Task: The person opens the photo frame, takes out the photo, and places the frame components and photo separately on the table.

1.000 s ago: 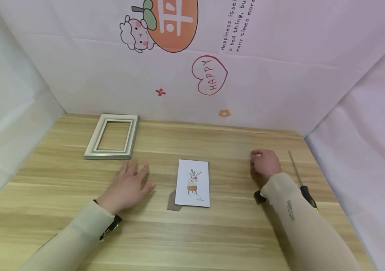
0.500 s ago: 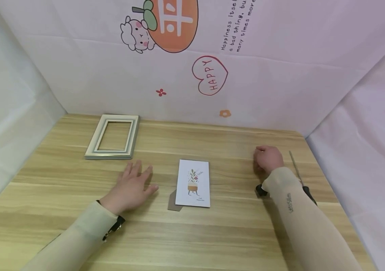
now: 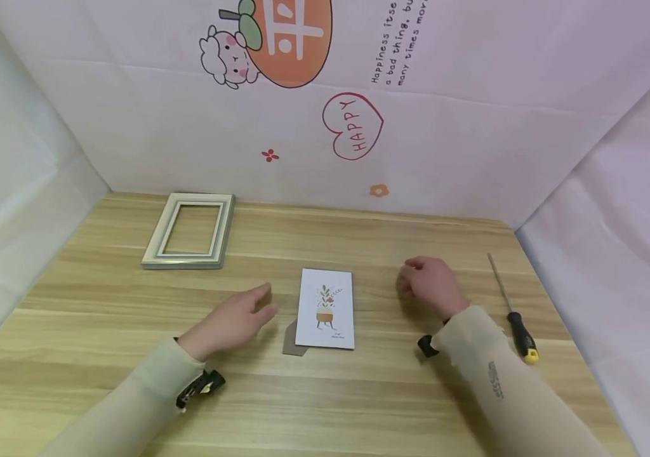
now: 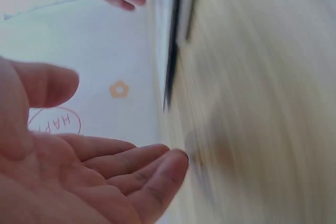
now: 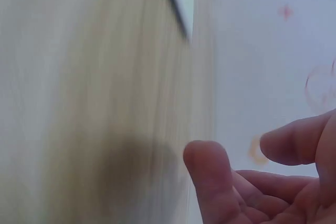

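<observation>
A white card [image 3: 325, 311] printed with a potted plant lies flat in the middle of the table in the head view. From under its lower left side sticks a grey-brown flap [image 3: 294, 343]. My left hand [image 3: 228, 324] is just left of the card, thumb and fingers apart, holding nothing. To the right of the card, my right hand [image 3: 432, 284] hovers with loosely bent fingers and nothing in them. The left wrist view shows my left hand [image 4: 105, 177] palm-on beside the card's dark edge. Blur softens the right wrist view, where my right hand [image 5: 252, 182] is without any object.
An off-white picture frame [image 3: 156, 247] without anything in its opening lies at the back left of the wooden table [image 3: 325, 406]. A screwdriver [image 3: 522, 336] with a black and yellow handle lies at the right. White printed cloth [image 3: 451, 146] walls in the back and sides.
Both hands have moved inward toward the card, the left to the right and the right to the left. The screwdriver handle is now uncovered. Card and picture frame have stayed in place.
</observation>
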Tool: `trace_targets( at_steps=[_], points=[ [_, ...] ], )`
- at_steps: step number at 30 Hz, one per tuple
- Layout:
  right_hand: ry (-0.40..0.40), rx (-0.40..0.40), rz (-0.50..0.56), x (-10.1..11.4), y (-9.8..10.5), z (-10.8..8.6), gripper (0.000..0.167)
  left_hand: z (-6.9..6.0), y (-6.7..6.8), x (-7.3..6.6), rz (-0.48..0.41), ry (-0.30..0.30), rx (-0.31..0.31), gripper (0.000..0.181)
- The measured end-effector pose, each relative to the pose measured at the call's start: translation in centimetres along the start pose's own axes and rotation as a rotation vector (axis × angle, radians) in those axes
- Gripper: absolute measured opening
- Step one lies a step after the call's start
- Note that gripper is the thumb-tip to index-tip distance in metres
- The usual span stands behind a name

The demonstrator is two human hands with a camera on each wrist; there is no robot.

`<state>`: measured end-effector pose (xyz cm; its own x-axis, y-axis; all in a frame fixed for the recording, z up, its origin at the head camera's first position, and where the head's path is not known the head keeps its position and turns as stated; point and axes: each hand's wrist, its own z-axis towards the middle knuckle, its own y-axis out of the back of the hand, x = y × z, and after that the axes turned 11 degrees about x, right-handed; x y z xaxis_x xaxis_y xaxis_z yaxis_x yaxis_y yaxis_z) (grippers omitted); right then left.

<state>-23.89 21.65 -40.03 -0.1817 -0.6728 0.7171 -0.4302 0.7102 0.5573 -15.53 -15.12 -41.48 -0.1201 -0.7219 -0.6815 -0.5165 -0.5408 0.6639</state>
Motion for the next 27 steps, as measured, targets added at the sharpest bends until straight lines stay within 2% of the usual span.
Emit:
trace_targets(
  at_steps=[3,7,10,15,20,25,27],
  points=[
    [0.024,0.048,0.053,0.6,-2.2,-1.0,0.04,0.3,-0.6,-0.8,-0.133,-0.01,-0.012,0.052],
    [0.043,0.125,0.12,1.1,-4.9,-2.3,0.035,0.8,-1.7,-1.8,-0.331,0.019,-0.024,0.044],
    [0.043,0.166,0.124,1.5,-6.2,-3.4,0.034,1.0,-2.4,-2.3,-0.411,0.044,-0.02,0.044],
    [0.079,0.185,0.149,1.8,-7.5,-4.4,0.029,0.9,-2.8,-2.5,-0.412,0.05,-0.038,0.044],
    [0.103,0.19,0.228,2.0,-8.6,-4.9,0.024,0.9,-3.2,-2.7,-0.381,0.01,-0.035,0.04],
    [0.107,0.174,0.262,2.2,-9.5,-5.6,0.03,0.5,-3.5,-2.9,-0.318,0.0,-0.036,0.038],
    [0.109,0.165,0.266,2.3,-9.7,-5.8,0.031,0.4,-3.6,-2.9,-0.323,0.009,-0.039,0.038]
  ],
)
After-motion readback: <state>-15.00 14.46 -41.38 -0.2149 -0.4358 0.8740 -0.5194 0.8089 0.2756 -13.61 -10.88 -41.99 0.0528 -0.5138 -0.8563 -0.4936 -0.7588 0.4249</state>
